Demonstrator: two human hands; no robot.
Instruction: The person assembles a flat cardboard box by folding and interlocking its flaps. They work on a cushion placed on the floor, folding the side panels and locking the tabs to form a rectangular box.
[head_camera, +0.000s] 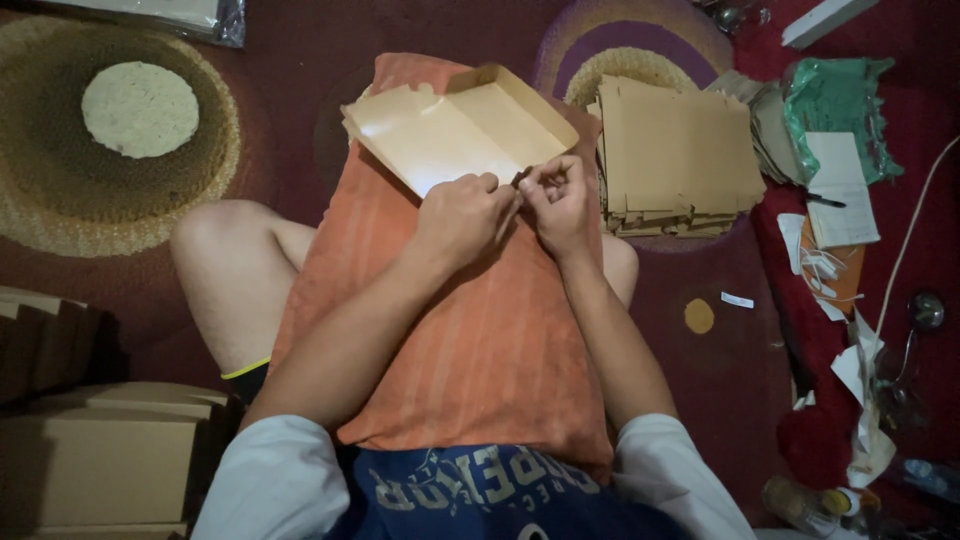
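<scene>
**Both hands pinching the near edge of a flat cardboard box blank on a lap pillow**

Cardboard blank (455, 130): tan/kraft, thin, flat panel with smooth, slightly shiny inner face catching light. Far-right side partly folded up into a shallow tray wall; left edge has cut notches and tabs. Lies tilted on far end of orange striped pillow (470, 330), which rests on the person's lap, knees out left and right.

Left hand (462, 215): fingers curled closed, thumb and forefinger pinched on blank's near-right corner. Right hand (556, 205): fingers bent in, tips closed on same edge, just beside left hand, nearly touching. Exact flap each holds too small to tell.

Around: stack of flat tan blanks (675, 155) right of pillow, on dark red patterned carpet (300, 60). Assembled brown boxes (95, 460) near left. Green plastic bag (835, 100) and white papers (840, 200) far right, white cable (915, 230) along right edge. Round beige rug patch (140, 108) far left.
</scene>
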